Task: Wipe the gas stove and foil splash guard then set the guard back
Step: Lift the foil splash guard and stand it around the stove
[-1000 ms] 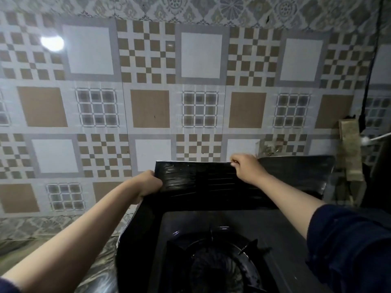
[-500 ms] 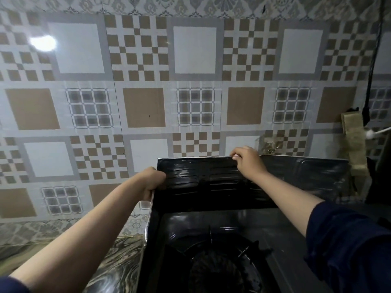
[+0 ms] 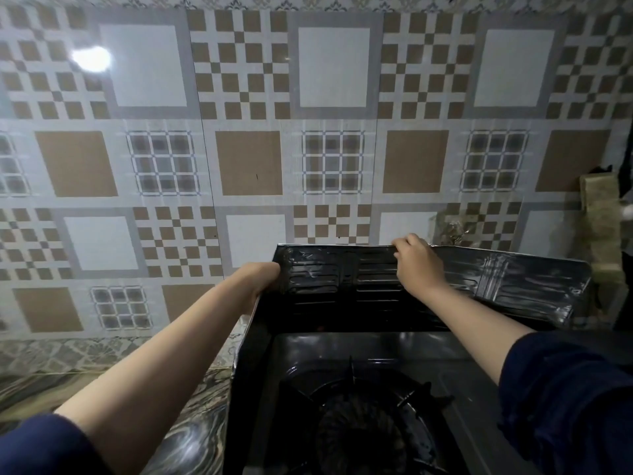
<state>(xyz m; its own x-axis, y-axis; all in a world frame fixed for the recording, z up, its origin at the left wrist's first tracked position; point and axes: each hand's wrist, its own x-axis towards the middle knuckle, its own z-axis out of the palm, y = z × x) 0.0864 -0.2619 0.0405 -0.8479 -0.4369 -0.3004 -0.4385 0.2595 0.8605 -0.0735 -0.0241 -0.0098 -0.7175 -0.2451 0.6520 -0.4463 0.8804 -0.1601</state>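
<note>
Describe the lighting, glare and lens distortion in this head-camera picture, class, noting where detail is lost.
Head view: a bright glare spot on the tiled wall; wide-angle lens bows the tile lines; the stove sits in deep shadow, its burner detail lost; the foil guard, held by the left hand and right hand, shows faint sheen.

The splash guard stands behind and left of the stove; the wall lies behind.

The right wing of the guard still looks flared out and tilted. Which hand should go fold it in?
Right, probably. The right hand grips the top edge of the foil guard mid-panel, nearest the tilted right wing. The left hand holds the left corner fold, which likely steadies the guard beside the stove.
</note>
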